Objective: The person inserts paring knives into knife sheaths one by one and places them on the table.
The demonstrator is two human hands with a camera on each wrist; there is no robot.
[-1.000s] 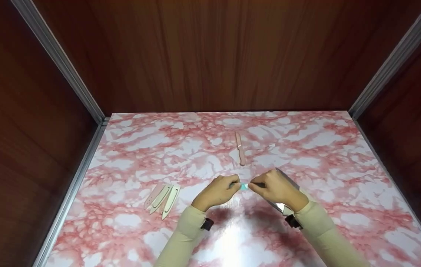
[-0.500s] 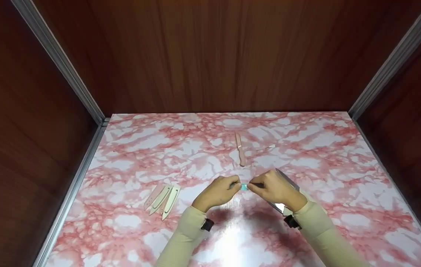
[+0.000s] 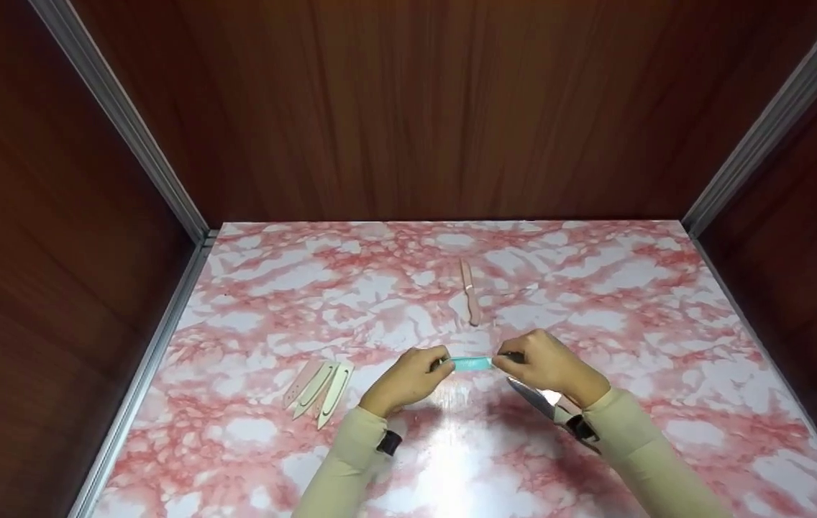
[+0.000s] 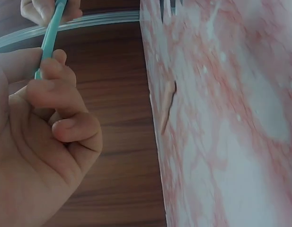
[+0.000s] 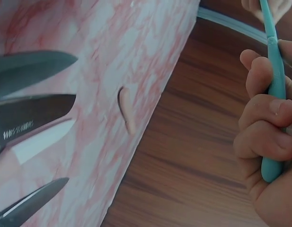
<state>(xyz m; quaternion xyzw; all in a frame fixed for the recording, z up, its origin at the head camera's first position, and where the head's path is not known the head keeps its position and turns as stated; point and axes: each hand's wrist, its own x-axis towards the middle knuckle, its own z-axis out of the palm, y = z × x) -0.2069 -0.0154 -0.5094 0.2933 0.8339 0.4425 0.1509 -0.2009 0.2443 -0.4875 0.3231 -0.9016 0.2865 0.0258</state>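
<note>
A teal knife (image 3: pixel 472 363) is held level between both hands above the table. My right hand (image 3: pixel 551 367) grips its teal handle (image 5: pixel 277 82), with the fingers curled round it. My left hand (image 3: pixel 405 378) pinches the opposite end between thumb and fingertips. A flat teal stretch with pale marks shows between the hands; I cannot tell whether it is bare blade or a cover. In the left wrist view the left hand's other fingers (image 4: pixel 72 130) are bent and hold nothing.
Several knives, one with a dark blade (image 5: pixel 37 113), lie below my right wrist. A small pinkish knife (image 3: pixel 470 293) lies farther back. Pale slotted blade covers (image 3: pixel 335 392) and a pink one lie at left. Wood walls (image 3: pixel 408 108) enclose the marbled table.
Both hands have moved apart, the left leftward and the right rightward. More of the teal length shows between them. A knife blade below the right hand has come further into sight.
</note>
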